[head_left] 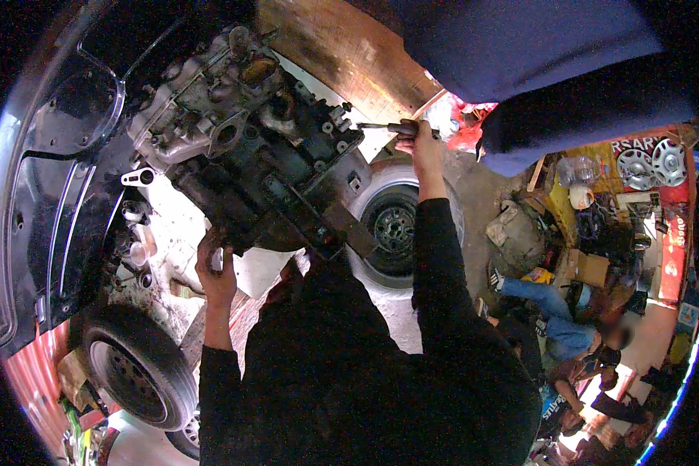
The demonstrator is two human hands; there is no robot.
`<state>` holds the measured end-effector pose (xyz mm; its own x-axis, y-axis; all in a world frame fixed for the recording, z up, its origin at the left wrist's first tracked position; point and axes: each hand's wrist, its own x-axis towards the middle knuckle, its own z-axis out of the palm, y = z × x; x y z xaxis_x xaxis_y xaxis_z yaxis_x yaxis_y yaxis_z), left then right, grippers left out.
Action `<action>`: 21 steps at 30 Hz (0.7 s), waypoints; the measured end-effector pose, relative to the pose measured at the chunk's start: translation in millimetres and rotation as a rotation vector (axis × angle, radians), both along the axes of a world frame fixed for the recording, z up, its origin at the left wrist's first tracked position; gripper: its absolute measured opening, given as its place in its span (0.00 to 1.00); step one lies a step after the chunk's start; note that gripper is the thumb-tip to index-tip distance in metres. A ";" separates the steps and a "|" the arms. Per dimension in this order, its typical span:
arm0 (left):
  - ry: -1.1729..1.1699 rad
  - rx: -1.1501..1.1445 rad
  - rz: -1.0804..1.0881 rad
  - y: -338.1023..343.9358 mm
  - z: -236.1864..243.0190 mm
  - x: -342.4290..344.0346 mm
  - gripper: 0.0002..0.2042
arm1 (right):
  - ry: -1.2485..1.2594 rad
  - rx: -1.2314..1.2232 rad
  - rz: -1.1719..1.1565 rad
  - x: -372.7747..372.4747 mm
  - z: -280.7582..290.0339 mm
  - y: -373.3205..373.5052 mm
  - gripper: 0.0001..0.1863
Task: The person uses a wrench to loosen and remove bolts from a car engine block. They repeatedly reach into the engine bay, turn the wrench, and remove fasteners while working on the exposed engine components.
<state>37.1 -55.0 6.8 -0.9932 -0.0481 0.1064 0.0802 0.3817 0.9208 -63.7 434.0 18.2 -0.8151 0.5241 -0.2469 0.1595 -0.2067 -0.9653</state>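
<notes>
A greasy engine block (248, 147), dark with a grey metal cylinder head on its upper left, fills the space in front of me. My right hand (418, 141) is closed round the dark handle of a slim tool (382, 126) with a straight metal shaft. Its tip points left toward the bolts on the engine's right side; whether it touches them I cannot tell. At the engine's lower left edge is my left hand (216, 272), fingers up, with a gap between thumb and fingers. The fingertips are against or just beside the dark casing, and I see nothing held.
A wheel (392, 225) lies right of the engine, and another (140, 369) leans at the lower left. A dark car body panel (54, 179) curves along the left. A person in dark blue (520, 70) stands close at the upper right. Other people (571, 326) sit at the right.
</notes>
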 end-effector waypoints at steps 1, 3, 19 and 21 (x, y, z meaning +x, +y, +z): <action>0.015 -0.006 -0.012 -0.1 1.5 -0.2 0.17 | 0.011 0.055 -0.071 -2.2 -0.1 -1.8 0.24; 0.036 -0.016 -0.019 -0.8 -0.5 -0.5 0.16 | 0.038 -0.071 -0.091 -1.6 -0.4 -5.0 0.21; 0.049 -0.024 0.043 7.6 2.1 0.4 0.15 | 0.107 -0.225 -0.063 -7.6 -13.9 10.7 0.24; 0.027 -0.029 0.052 6.2 -1.7 3.9 0.16 | -0.003 -0.219 -0.078 -1.8 2.8 -3.6 0.23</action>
